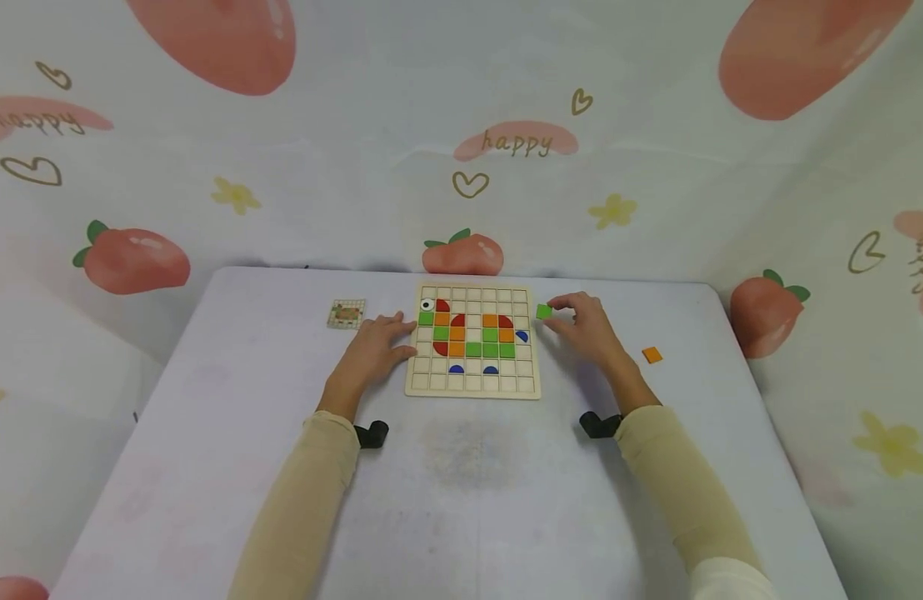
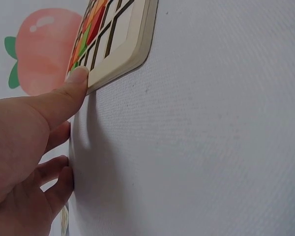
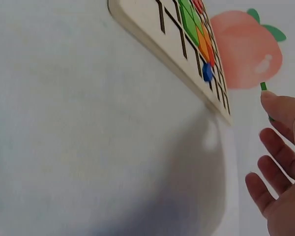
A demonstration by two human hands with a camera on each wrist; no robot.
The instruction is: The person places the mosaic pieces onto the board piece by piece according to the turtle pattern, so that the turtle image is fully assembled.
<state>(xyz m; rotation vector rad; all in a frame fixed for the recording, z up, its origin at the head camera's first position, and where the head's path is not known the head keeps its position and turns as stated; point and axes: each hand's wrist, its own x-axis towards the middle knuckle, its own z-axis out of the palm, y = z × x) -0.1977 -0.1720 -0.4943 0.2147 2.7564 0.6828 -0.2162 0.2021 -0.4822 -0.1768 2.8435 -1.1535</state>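
Observation:
A wooden grid board (image 1: 472, 383) lies on the table, with red, orange, green and blue tiles and a round eye piece (image 1: 427, 305) in its squares. My left hand (image 1: 370, 350) touches the board's left edge; in the left wrist view the thumb (image 2: 71, 96) rests on the rim and the other fingers reach down beside it. Just off the board's right edge, my right hand (image 1: 585, 329) pinches a green square tile (image 1: 544, 312) between thumb and finger. From the right wrist view, that tile shows edge-on at the fingertips, its other fingers spread loosely.
A small pattern card (image 1: 346, 314) lies left of the board, close to the left hand. One orange square tile (image 1: 652, 355) lies on the table to the right of the right forearm. Behind the table (image 1: 461, 517) hangs a printed cloth (image 1: 371, 125).

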